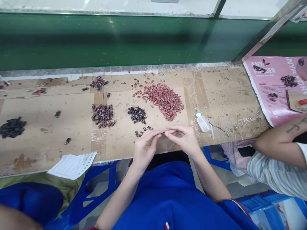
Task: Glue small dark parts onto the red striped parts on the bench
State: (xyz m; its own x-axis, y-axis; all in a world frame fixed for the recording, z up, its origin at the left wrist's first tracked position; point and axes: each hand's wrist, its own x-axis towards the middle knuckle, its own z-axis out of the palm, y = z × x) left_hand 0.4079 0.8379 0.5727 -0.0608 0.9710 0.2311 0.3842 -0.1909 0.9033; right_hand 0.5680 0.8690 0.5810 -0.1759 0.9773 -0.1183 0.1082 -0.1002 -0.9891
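Side by side at a cardboard-covered workbench (227,102), from left: a heap of black pieces (13,127) lies well apart from the person's hands, with a printed sheet (73,165) hanging over the near edge to its right. Next comes a mixed pile of red-and-black parts (103,115), a smaller cluster (98,83) behind it, then a mound of dark parts (137,115), near the hands and just beyond them. A few loose black bits (143,130) lie just beside the left hand (145,148), whose thumb and fingers pinch one end of a small dark part (163,133). The piece sits at the very fingertips, between the two hands and above the bench's near edge, mostly covered and too small to make out in detail. From the other side, the right hand (183,139) meets it, thumb and forefinger closed on the same piece. Beyond the right hand spreads the largest pile, red-and-silver parts (165,100). Just to the right stands or lies, which cannot be told, a clear bottle (203,123) with a blue tip. At far right, a co-worker's tattooed arm (280,137) reaches in beside a pink poster (268,99) dotted with dark pieces.
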